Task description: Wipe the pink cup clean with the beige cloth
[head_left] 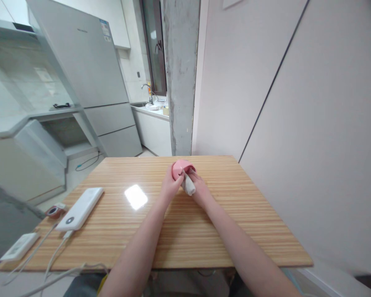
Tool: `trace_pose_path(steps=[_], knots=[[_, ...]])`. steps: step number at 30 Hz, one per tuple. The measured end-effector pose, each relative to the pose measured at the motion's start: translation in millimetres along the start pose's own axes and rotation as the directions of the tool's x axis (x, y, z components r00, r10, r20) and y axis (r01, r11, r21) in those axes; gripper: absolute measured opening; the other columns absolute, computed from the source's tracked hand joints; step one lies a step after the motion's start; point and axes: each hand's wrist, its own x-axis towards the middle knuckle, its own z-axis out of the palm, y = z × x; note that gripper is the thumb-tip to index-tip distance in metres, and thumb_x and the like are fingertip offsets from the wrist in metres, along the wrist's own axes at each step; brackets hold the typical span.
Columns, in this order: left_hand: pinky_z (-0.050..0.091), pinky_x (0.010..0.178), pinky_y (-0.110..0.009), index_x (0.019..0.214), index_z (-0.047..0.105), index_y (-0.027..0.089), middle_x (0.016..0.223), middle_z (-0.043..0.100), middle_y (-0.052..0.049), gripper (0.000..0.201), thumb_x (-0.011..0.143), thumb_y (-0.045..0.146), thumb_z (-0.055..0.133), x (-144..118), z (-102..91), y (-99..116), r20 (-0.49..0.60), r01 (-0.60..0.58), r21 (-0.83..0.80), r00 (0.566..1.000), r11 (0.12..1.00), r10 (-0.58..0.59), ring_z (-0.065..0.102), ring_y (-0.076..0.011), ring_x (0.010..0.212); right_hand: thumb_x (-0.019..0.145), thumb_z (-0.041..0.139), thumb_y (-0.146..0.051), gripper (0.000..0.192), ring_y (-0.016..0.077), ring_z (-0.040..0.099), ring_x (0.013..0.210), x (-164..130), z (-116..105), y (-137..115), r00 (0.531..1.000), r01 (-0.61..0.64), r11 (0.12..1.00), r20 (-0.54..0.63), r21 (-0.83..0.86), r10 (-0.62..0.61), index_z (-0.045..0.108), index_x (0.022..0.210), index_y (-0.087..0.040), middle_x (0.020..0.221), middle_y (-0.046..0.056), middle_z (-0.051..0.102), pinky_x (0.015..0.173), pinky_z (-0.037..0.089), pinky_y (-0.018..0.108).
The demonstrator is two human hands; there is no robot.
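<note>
Above the far half of the wooden table, my left hand [171, 182] grips a glossy pink bowl [179, 166] by its left side, thumb at the near edge. The bowl is tilted, its opening turned toward the right and toward me. My right hand [199, 188] is closed on a white cloth [189, 186] at that opening. Part of the cloth hangs down between my hands, and its upper end goes into the bowl. The right fingertips are partly hidden by the bowl's rim and the cloth.
On the table's [222, 235] left side lie a white power bank [82, 208] with a cable, a white flat box [19, 246] and a small reddish-brown round item [54, 212]. A wall [312, 123] runs along the right. Behind stand a concrete pillar [182, 82] and a fridge [83, 62].
</note>
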Motion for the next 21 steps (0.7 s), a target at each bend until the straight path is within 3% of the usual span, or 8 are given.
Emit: trace_pose_path(steps=[3,6,10,14,17,19,21], knots=[[0.046,0.096,-0.039,0.135,0.040,0.019,0.115,0.062,-0.010,0.069,0.074,0.038,0.068,2,-1.5,-3,0.028,0.068,-0.024,0.997,0.997,-0.067,0.060,-0.0236,0.106,0.086,0.057,-0.020,0.030,0.0276,0.051,0.120,-2,-2,2,1.000,0.017,0.998,0.027,-0.065,-0.015,0.065,0.115,-0.018,0.108,0.012,0.067,0.100,0.046,0.043],[0.047,0.096,-0.036,0.144,0.023,0.020,0.125,0.057,-0.012,0.089,0.071,0.038,0.071,-2,8.4,-5,0.027,0.102,-0.131,0.995,0.986,-0.100,0.059,-0.0227,0.111,0.087,0.054,-0.021,0.033,0.0269,0.049,0.124,-3,-2,2,0.999,0.010,0.999,-0.038,-0.039,-0.012,0.062,0.120,-0.017,0.108,0.012,0.067,0.105,0.042,0.044],[0.042,0.102,-0.036,0.138,0.035,0.017,0.132,0.053,-0.013,0.075,0.074,0.040,0.068,-4,9.3,-3,0.002,0.050,-0.043,0.999,0.998,-0.050,0.052,-0.0242,0.121,0.089,0.049,-0.022,0.039,0.0236,0.048,0.126,-2,3,-1,0.996,0.045,0.998,-0.081,0.047,-0.041,0.055,0.128,-0.017,0.118,0.011,0.064,0.112,0.035,0.041],[0.042,0.100,-0.041,0.129,0.049,0.019,0.119,0.062,-0.011,0.063,0.072,0.039,0.069,2,-6.2,-2,0.016,0.020,0.075,1.000,0.997,-0.021,0.058,-0.0267,0.113,0.086,0.052,-0.016,0.042,0.0242,0.045,0.129,-1,8,0,0.997,0.070,0.997,0.045,-0.018,-0.070,0.055,0.128,-0.016,0.120,0.012,0.063,0.110,0.038,0.040],[0.043,0.099,-0.040,0.136,0.042,0.021,0.115,0.063,-0.010,0.077,0.068,0.038,0.074,3,-4.8,-6,-0.002,0.067,-0.030,0.998,0.997,-0.067,0.059,-0.0259,0.110,0.086,0.053,-0.015,0.040,0.0249,0.044,0.130,-2,8,2,0.997,0.026,0.998,0.068,-0.065,-0.021,0.057,0.126,-0.018,0.117,0.012,0.065,0.106,0.042,0.040],[0.042,0.101,-0.039,0.141,0.032,0.020,0.121,0.060,-0.012,0.088,0.066,0.037,0.076,0,3.9,-9,-0.022,0.077,-0.135,0.996,0.988,-0.081,0.057,-0.0248,0.114,0.086,0.052,-0.015,0.040,0.0246,0.045,0.129,-3,5,3,1.000,0.014,0.999,0.024,-0.044,-0.013,0.057,0.126,-0.019,0.118,0.012,0.064,0.108,0.040,0.043],[0.039,0.104,-0.038,0.139,0.034,0.019,0.129,0.054,-0.013,0.087,0.066,0.036,0.076,-2,12.6,-12,-0.071,0.079,-0.188,0.993,0.979,-0.094,0.052,-0.0241,0.120,0.086,0.052,-0.015,0.042,0.0235,0.047,0.127,-2,2,0,1.000,0.020,1.000,-0.020,0.010,-0.020,0.054,0.128,-0.018,0.121,0.012,0.063,0.111,0.036,0.045]])
